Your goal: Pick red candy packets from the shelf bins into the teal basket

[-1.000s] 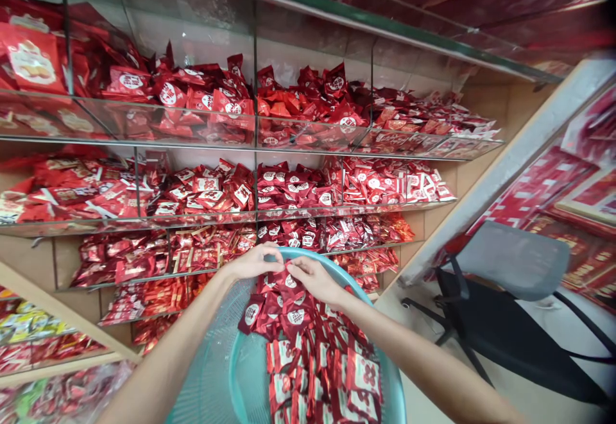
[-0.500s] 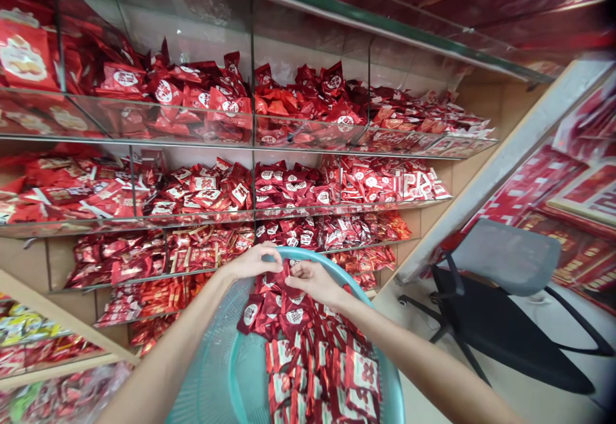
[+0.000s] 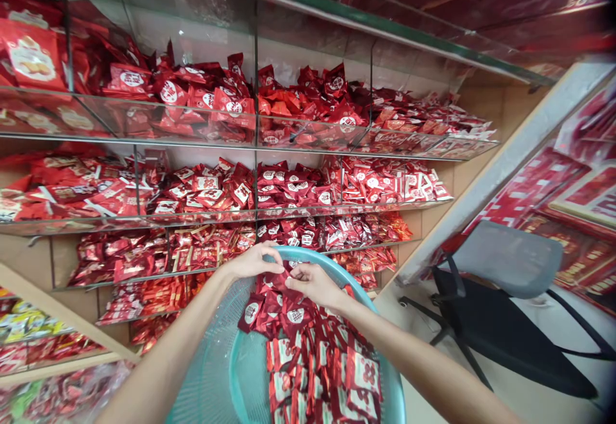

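A teal plastic basket (image 3: 219,347) stands below me, its right part heaped with red packets (image 3: 312,373) bearing white labels. Over the far end of the heap, my left hand (image 3: 260,261) pinches a dark red packet (image 3: 282,278) between thumb and fingers. My right hand (image 3: 310,281) is close beside it on the right, its fingers curled and pinched at the same packet. The fingers partly cover this packet. Darker red packets with round white labels lie just under both hands.
Glass-fronted shelves (image 3: 202,149) full of red packets rise beyond the basket. An office chair (image 3: 500,328) with a black seat stands at the right, near stacked red goods (image 3: 558,244). Yellow packets (image 3: 29,322) lie at the lower left.
The view has shifted very slightly, so the shelves appear a little further right. Both hands stay nearly in place at the packet.
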### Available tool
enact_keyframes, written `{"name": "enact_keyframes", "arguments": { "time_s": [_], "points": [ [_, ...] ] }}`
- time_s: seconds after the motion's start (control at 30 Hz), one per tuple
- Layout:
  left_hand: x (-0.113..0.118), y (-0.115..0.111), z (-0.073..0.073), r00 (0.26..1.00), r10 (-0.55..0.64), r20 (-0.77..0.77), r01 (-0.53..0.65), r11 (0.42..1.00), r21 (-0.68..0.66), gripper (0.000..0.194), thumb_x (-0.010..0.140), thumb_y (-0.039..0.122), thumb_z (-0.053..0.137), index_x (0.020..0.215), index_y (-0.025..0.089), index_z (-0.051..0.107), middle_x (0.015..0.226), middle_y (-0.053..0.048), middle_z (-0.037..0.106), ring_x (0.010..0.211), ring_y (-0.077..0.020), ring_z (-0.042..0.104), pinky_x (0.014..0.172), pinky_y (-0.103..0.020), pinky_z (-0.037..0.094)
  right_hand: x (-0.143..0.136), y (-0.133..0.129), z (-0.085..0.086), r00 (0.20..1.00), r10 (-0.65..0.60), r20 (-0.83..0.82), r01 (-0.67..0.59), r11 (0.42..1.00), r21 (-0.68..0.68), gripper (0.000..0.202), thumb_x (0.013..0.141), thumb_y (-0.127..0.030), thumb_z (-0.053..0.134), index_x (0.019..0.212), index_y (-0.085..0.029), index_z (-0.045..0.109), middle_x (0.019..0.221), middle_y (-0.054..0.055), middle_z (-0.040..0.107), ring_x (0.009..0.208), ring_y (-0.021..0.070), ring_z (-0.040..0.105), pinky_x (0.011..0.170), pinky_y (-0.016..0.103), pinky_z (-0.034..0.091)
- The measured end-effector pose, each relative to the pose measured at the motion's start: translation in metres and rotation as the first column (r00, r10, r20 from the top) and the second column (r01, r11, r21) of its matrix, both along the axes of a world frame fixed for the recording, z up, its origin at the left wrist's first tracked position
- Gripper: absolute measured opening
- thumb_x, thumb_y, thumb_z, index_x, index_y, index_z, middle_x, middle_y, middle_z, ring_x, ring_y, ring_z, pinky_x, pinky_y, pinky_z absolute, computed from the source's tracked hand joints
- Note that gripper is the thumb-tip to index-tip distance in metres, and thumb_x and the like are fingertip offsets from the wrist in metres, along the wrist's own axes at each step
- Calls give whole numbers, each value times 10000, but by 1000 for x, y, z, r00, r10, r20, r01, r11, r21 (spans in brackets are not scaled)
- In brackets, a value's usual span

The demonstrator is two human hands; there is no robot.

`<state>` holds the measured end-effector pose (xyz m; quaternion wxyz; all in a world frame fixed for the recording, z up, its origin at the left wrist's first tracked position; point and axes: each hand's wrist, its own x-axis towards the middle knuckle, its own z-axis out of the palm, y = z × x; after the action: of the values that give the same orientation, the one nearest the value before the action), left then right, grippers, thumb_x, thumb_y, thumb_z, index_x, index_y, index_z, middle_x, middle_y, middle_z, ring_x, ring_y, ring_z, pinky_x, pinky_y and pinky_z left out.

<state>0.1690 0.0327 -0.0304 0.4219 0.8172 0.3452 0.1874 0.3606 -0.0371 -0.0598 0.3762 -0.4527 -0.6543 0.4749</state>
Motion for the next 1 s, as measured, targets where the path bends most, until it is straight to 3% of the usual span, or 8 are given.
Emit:
{"name": "enact_keyframes", "arguments": {
  "time_s": [0.33,0.5,0.67,1.0],
  "points": [
    [5,0,4,1000,-16,-1,16,999,31,290,701,475,622,711,189,670,867,2,546,851,-148,531,866,-259,368,4,-5,11,994,-102,-37,98,990,-98,201,723,-372,614,667,-182,651,667,-4,610,613,121,506,636,275,406],
    [3,-1,2,999,-14,39,13,1000,26,260,721,438,615,706,180,645,833,8,540,818,-138,528,843,-255,372,13,-12,13,968,-142,-208,76,952,-298,269,650,-431,692,722,-177,643,709,7,620,609,124,551,615,305,479],
    [1,-2,4,999,-1,51,0,1000,12,248,730,423,610,717,177,636,808,10,537,802,-137,525,833,-263,378,27,-14,8,948,-161,-276,37,914,-405,325,569,-395,767,735,-150,632,682,15,653,611,116,610,709,314,496],
    [6,2,3,998,11,59,-12,1000,13,251,724,417,615,715,167,628,801,2,546,798,-142,514,823,-273,371,27,-11,10,962,-199,-188,130,936,-328,365,585,-464,733,668,-145,578,570,-2,623,556,113,595,583,260,478]
  ]
}}
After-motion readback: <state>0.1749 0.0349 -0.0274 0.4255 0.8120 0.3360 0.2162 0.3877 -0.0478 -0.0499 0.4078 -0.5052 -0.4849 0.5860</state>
